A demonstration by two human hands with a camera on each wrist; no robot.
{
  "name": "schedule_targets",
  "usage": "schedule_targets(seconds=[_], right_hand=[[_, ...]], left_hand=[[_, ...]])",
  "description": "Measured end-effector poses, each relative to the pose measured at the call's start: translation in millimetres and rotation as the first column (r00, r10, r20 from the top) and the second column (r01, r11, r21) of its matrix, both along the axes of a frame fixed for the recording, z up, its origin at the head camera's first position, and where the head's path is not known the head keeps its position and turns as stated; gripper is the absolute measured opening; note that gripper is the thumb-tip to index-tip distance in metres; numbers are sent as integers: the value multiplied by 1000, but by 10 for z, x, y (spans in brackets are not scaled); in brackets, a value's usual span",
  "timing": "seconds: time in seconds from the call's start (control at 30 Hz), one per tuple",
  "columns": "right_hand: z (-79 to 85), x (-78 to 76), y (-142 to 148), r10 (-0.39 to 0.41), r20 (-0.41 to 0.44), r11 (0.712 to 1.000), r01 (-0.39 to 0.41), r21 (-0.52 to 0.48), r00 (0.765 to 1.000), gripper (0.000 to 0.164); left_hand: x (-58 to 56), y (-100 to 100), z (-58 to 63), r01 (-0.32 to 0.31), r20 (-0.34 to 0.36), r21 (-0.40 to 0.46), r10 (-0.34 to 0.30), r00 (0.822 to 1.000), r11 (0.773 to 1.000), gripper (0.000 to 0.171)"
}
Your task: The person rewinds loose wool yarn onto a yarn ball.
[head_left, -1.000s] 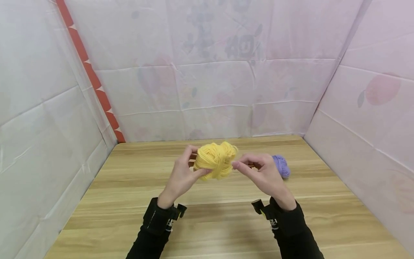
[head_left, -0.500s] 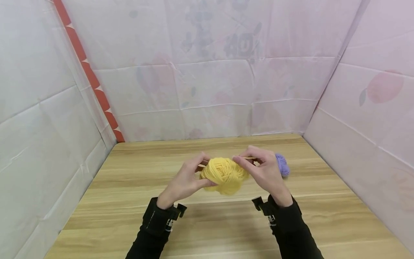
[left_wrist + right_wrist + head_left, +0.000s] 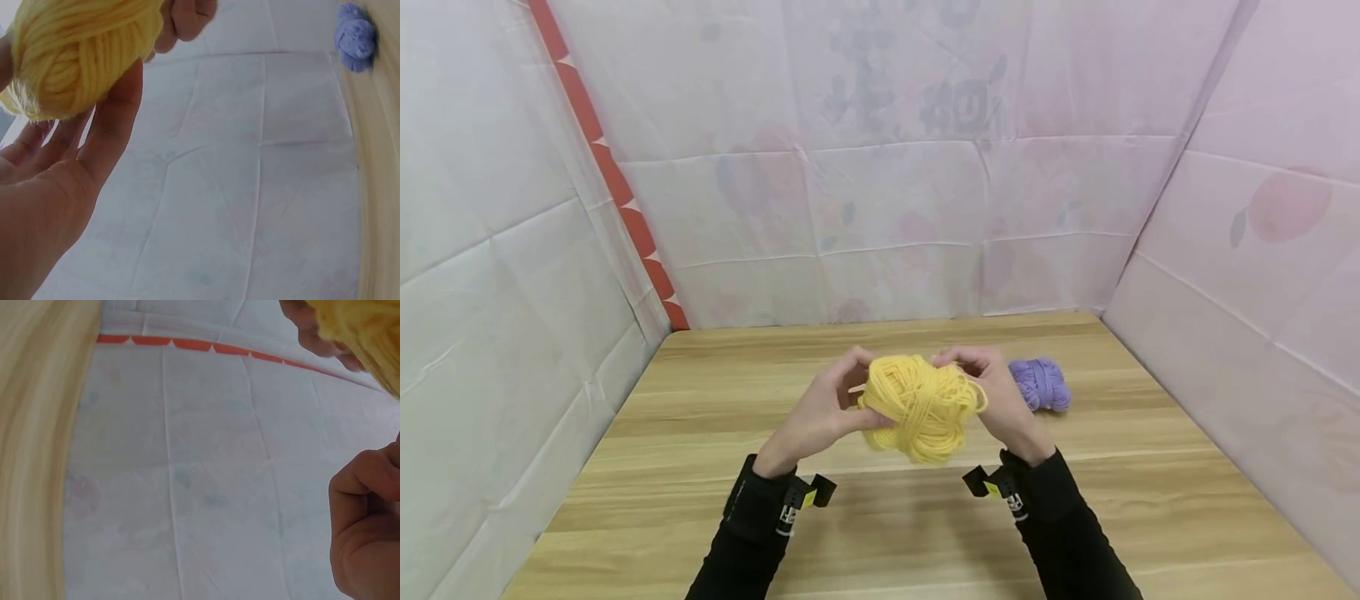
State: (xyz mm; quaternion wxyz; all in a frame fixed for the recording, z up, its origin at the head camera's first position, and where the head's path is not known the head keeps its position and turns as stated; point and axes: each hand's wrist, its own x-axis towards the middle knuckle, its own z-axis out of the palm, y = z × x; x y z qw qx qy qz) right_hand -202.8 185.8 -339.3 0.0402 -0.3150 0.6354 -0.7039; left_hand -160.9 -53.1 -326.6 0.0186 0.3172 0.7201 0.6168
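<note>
A thick oval ball of yellow yarn point(image 3: 919, 408), with strands wrapped round its middle, is held up above the wooden table in the head view. My left hand point(image 3: 823, 415) grips its left end, thumb in front and fingers behind. At the ball's upper right edge is my right hand point(image 3: 996, 400), its fingers curled and the fingertips partly hidden behind the yarn. A small loop of yarn sticks out at that end. In the right wrist view the curled right hand point(image 3: 362, 528) sits close below the yellow ball point(image 3: 369, 331); any strand in its fingers is hidden.
A purple ball of yarn point(image 3: 1041, 385) lies on the table point(image 3: 895, 533) behind and right of the right hand. Pale printed sheets point(image 3: 895, 200) enclose the table at the back and both sides. A red scalloped strip point(image 3: 602, 158) runs down the left back corner.
The yellow ball has dropped a little, moved slightly right and turned in the left hand. The right hand has shifted left against its edge, uncovering more of the purple ball.
</note>
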Motion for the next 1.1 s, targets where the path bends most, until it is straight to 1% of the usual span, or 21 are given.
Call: schedule_targets(seconds=[0.1, 0.23, 0.3, 0.4, 0.47, 0.53, 0.63, 0.67, 0.77, 0.8, 0.87, 0.93, 1.0, 1.1], right_hand=[[-42, -11, -55, -18, -8, 1000, 18, 17, 1000, 8], [-84, -2, -100, -29, 20, 998, 28, 50, 999, 13], [-99, 7, -102, -43, 36, 996, 40, 75, 998, 14], [-108, 13, -78, -65, 18, 989, 62, 131, 998, 22], [-106, 8, -45, -55, 4, 984, 54, 168, 998, 25], [-95, 2, 0, -23, -1, 980, 22, 198, 1000, 25], [-63, -6, 81, 44, 10, 972, -45, 231, 999, 13], [-50, -6, 106, 71, 18, 970, -73, 232, 997, 16], [-30, -4, 137, 169, 50, 965, -175, 194, 984, 50], [-33, -1, 121, 192, 63, 963, -201, 178, 979, 58], [-65, 11, 55, 204, 94, 966, -216, 145, 975, 65], [-128, 20, -42, 166, 119, 976, -180, 124, 979, 62], [-206, 20, -133, 94, 139, 989, -109, 105, 986, 54], [-319, -17, -182, 11, 170, 999, -18, 39, 985, 43]], left_hand=[[3, -7, 13, -8, 43, 80, 5, 999, 997, 47], [-2, 4, 25, -59, 97, 166, 44, 994, 984, 48], [-5, 16, 33, -92, 115, 191, 71, 991, 977, 47], [-7, 34, 47, -135, 124, 211, 110, 986, 968, 46], [-7, 45, 56, -159, 123, 216, 135, 983, 963, 45], [-9, 57, 66, -183, 123, 225, 159, 980, 957, 44], [-21, 70, 78, -232, 133, 235, 206, 970, 944, 42], [-28, 74, 79, -251, 140, 240, 222, 965, 938, 42], [-69, 95, 59, -308, 151, 249, 278, 949, 918, 40], [-84, 108, 46, -329, 156, 250, 297, 942, 911, 39], [-112, 139, 7, -366, 161, 241, 335, 928, 899, 39], [-132, 182, -40, -398, 171, 205, 367, 914, 894, 39], [-146, 232, -93, -417, 183, 152, 389, 903, 896, 41], [-170, 299, -161, -416, 202, 82, 394, 897, 906, 49]])
